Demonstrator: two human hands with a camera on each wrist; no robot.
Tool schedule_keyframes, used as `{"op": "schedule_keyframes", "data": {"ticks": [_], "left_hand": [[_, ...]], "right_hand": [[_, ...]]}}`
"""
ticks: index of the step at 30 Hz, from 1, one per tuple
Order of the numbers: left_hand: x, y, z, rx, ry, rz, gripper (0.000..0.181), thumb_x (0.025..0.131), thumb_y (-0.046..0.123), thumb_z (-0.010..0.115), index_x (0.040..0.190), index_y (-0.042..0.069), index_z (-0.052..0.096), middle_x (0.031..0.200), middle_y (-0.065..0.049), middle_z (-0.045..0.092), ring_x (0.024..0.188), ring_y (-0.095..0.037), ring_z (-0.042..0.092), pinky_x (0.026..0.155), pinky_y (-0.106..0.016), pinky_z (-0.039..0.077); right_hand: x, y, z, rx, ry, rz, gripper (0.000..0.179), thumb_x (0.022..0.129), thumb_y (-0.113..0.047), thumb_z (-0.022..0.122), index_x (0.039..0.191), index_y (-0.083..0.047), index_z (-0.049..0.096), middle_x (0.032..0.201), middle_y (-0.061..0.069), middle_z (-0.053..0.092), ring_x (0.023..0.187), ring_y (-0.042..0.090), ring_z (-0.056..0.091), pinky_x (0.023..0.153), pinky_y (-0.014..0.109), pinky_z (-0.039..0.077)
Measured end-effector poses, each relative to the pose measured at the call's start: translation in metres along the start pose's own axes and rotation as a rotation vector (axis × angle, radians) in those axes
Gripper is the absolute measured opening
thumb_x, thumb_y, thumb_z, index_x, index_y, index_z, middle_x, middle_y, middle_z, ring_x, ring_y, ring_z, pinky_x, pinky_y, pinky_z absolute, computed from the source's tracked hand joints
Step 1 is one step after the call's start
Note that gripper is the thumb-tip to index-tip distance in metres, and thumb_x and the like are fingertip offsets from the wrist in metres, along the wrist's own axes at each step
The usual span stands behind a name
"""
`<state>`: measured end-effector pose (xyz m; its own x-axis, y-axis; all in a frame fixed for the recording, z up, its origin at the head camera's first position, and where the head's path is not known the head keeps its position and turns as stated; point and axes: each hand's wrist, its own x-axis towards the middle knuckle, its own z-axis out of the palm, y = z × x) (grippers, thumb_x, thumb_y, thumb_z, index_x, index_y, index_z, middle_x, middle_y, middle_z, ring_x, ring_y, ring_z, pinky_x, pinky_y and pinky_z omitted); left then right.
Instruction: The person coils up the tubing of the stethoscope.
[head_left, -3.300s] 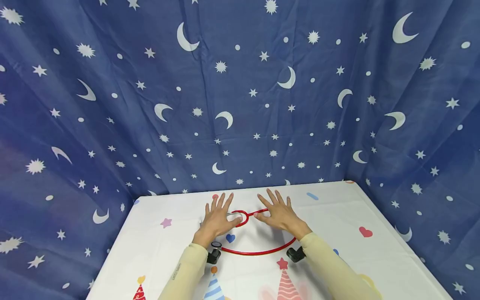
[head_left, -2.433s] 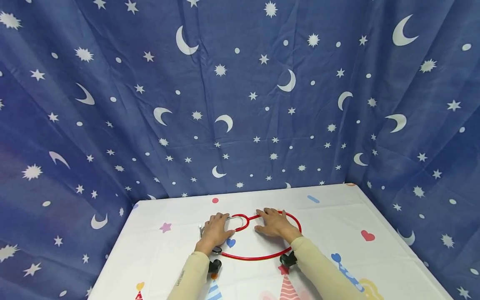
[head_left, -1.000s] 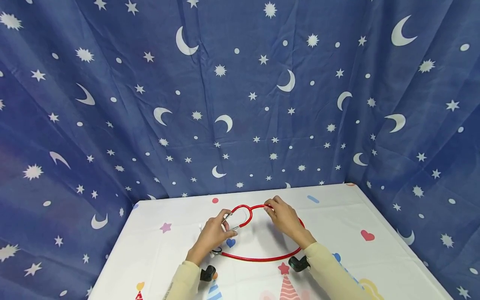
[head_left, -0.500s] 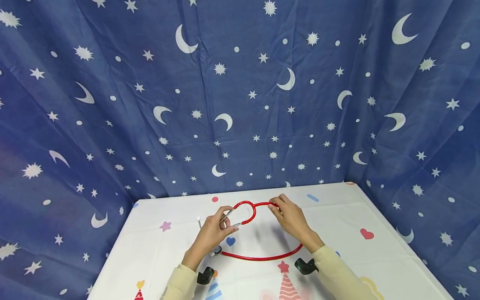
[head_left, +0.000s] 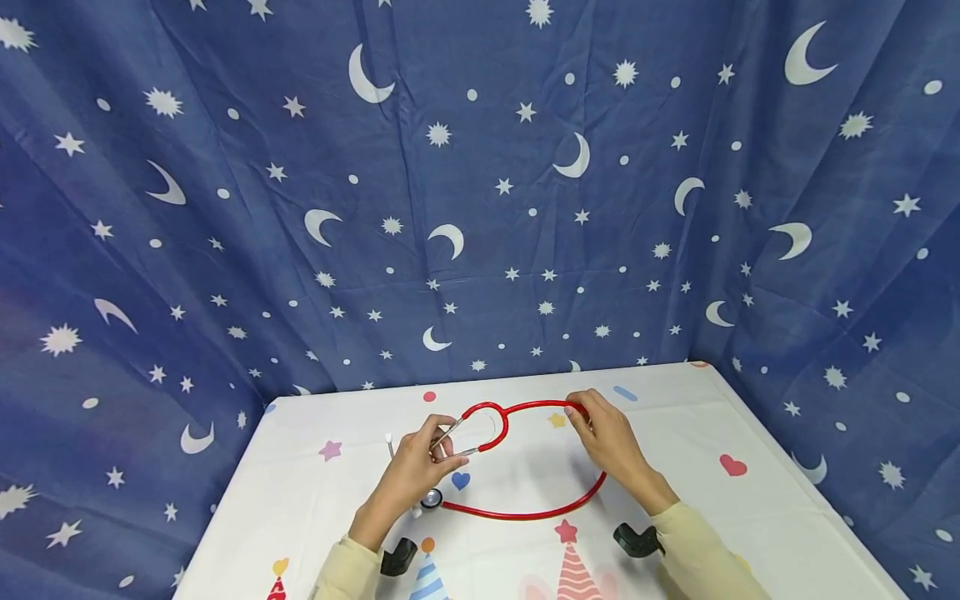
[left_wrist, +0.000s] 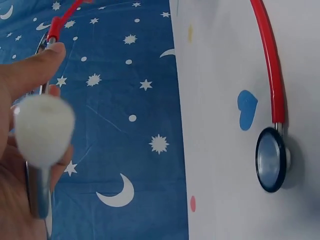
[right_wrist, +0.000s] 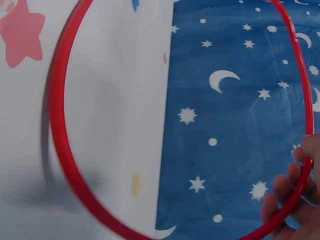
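A stethoscope with red tubing (head_left: pixel 522 517) is held between both hands. My left hand (head_left: pixel 411 468) grips its metal ear tubes (head_left: pixel 448 433) near the red fork. In the left wrist view a white eartip (left_wrist: pixel 44 127) looms close to the camera, beside the palm. My right hand (head_left: pixel 611 435) pinches the red tubing farther along, and the fingers curl round it in the right wrist view (right_wrist: pixel 292 197). From there the tube loops down and back left across the table. Its round chest piece (head_left: pixel 431 498) lies by my left wrist, also plain in the left wrist view (left_wrist: pixel 270 160).
A white cloth printed with party hats, stars and hearts covers the table (head_left: pixel 675 467). Behind and at both sides hangs a blue curtain (head_left: pixel 480 208) with moons and stars. Black wrist cameras (head_left: pixel 637 540) sit under both forearms.
From spread above the stethoscope, both hands came down, took hold and raised its ear-tube end. Lately my right hand slid rightward along the tubing; my left shifted slightly left.
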<state>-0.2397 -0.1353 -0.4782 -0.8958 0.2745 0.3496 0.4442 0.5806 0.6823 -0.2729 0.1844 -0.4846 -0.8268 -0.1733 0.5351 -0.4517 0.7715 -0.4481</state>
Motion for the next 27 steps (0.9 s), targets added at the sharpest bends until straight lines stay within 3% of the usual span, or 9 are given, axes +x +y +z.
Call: {"op": "schedule_keyframes", "data": {"ticks": [5, 11, 19, 22, 27], "left_hand": [[-0.003, 0.0, -0.004, 0.069, -0.021, 0.027, 0.054, 0.079, 0.017, 0.083, 0.125, 0.014, 0.057, 0.08, 0.012, 0.058, 0.063, 0.001, 0.05, 0.056, -0.018, 0.044], [-0.004, -0.002, -0.006, 0.251, 0.069, 0.121, 0.055, 0.079, 0.025, 0.083, 0.129, 0.019, 0.061, 0.076, 0.015, 0.057, 0.055, 0.005, 0.043, 0.053, -0.016, 0.039], [-0.005, 0.003, -0.009, 0.243, 0.084, 0.181, 0.056, 0.08, 0.027, 0.082, 0.131, 0.02, 0.062, 0.077, 0.017, 0.052, 0.057, 0.004, 0.038, 0.052, -0.015, 0.035], [-0.004, 0.009, -0.011, 0.238, 0.08, 0.227, 0.054, 0.08, 0.026, 0.082, 0.129, 0.017, 0.062, 0.077, 0.017, 0.053, 0.058, 0.004, 0.037, 0.052, -0.014, 0.035], [-0.002, 0.019, -0.014, 0.223, 0.065, 0.305, 0.051, 0.079, 0.027, 0.082, 0.125, 0.015, 0.064, 0.075, 0.016, 0.054, 0.059, 0.004, 0.039, 0.053, -0.013, 0.037]], "right_hand": [[-0.004, -0.002, -0.013, 0.022, 0.074, -0.085, 0.017, 0.094, -0.013, 0.067, 0.111, -0.013, 0.065, 0.096, -0.002, 0.059, 0.075, 0.007, 0.05, 0.063, 0.023, 0.049], [-0.006, -0.007, -0.025, 0.045, 0.146, -0.17, 0.02, 0.089, -0.009, 0.071, 0.108, -0.014, 0.067, 0.09, -0.005, 0.057, 0.071, 0.002, 0.046, 0.058, 0.019, 0.046], [-0.002, -0.02, -0.042, 0.103, 0.231, -0.302, 0.02, 0.087, -0.004, 0.071, 0.106, -0.007, 0.064, 0.082, -0.004, 0.054, 0.064, 0.001, 0.04, 0.055, 0.011, 0.036], [0.005, -0.028, -0.049, 0.135, 0.27, -0.382, 0.013, 0.095, -0.013, 0.065, 0.105, -0.005, 0.064, 0.08, -0.003, 0.052, 0.063, 0.001, 0.039, 0.054, 0.01, 0.035], [0.02, -0.04, -0.059, 0.185, 0.298, -0.481, 0.027, 0.101, -0.028, 0.054, 0.104, -0.003, 0.066, 0.08, -0.002, 0.053, 0.063, 0.0, 0.039, 0.054, 0.01, 0.034]]}}
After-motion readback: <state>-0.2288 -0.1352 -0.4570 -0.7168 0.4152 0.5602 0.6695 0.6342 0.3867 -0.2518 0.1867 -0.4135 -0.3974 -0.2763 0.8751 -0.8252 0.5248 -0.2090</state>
